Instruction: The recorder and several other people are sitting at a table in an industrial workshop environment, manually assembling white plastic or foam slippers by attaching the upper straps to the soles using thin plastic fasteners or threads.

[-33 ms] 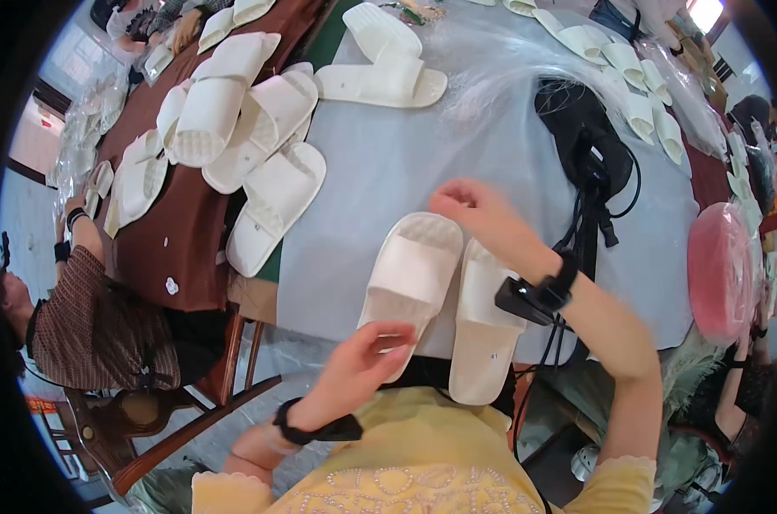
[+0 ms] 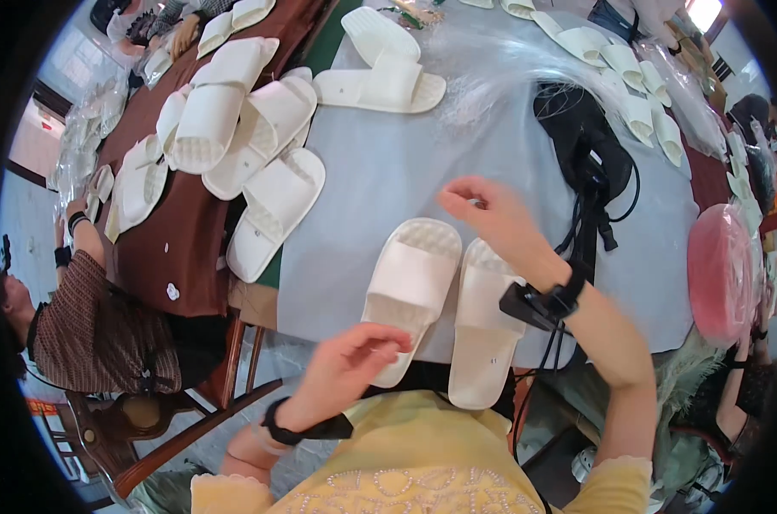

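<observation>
- the left slipper [image 2: 414, 265] and the right slipper [image 2: 482, 364], both off-white, lie side by side, soles down, toes pointing away from the person; their heels reach past the near edge of the table [image 2: 320, 319].
- both look like moulded foam, so each should be light, soft and springy, unlikely to break; the broad strap seems flexible and may dent under a hard squeeze.
- the smooth outer surface could be a little slippery, while the textured footbed near the toe probably gives more grip.
- a good hold would be across the strap from both sides, or a pinch on the overhanging heel, with thumb above and fingers under the sole.
- the left hand [image 2: 347, 364] is over the heel part of the left slipper, its fingers loosely curled; whether it touches, or pinches something thin, i cannot tell.
- the right hand [image 2: 489, 216] is above the toe of the right slipper, fingers bent in toward the thumb; i cannot tell if anything small is between them.
- farther out, fine white strands [image 2: 491, 73] spread over the table beyond, beside a black bag [image 2: 572, 128], and more slippers [image 2: 208, 120] are heaped to the left.
</observation>
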Available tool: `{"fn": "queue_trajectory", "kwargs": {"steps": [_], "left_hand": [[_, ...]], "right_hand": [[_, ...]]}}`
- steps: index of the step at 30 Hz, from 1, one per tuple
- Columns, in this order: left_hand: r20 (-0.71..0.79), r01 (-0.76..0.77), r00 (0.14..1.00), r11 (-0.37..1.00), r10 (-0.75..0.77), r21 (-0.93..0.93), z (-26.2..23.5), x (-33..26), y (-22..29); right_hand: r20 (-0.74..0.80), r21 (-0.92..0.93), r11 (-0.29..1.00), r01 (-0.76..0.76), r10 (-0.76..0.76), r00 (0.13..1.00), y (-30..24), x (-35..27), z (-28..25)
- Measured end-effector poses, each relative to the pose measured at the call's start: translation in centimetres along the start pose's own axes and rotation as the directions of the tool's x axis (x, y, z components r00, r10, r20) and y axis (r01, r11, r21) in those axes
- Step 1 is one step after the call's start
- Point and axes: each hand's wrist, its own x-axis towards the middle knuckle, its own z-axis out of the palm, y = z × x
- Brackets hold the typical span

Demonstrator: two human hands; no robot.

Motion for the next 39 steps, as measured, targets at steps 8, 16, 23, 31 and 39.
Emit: {"fn": "queue_trajectory", "kwargs": {"steps": [8,16,23,31,39], "left_hand": [[0.386,-0.142,0.917,0.988,0.105,0.067,2.8,14.4,6.3],[0.345,0.131,0.926,0.987,-0.155,0.093,1.1,19.8,4.5],[0.376,0.323,0.877,0.946,-0.298,-0.003,-0.2,20.8,2.9],[0.438,0.342,0.849,0.939,-0.294,-0.032,-0.5,20.5,2.7],[0.505,0.263,0.848,0.956,-0.163,-0.132,-0.3,20.0,2.2]], "right_hand": [[-0.1,0.27,0.963,0.02,0.007,0.995,0.7,-0.8,-2.8],[-0.058,0.546,0.835,-0.063,0.112,0.992,3.4,0.5,-3.5],[-0.078,0.464,0.868,-0.174,0.236,0.968,2.0,0.5,-4.7],[0.129,0.376,0.859,-0.347,0.322,0.938,3.2,0.4,-4.7],[0.132,0.442,0.81,-0.386,0.367,0.921,3.1,-0.3,-4.5]]}}
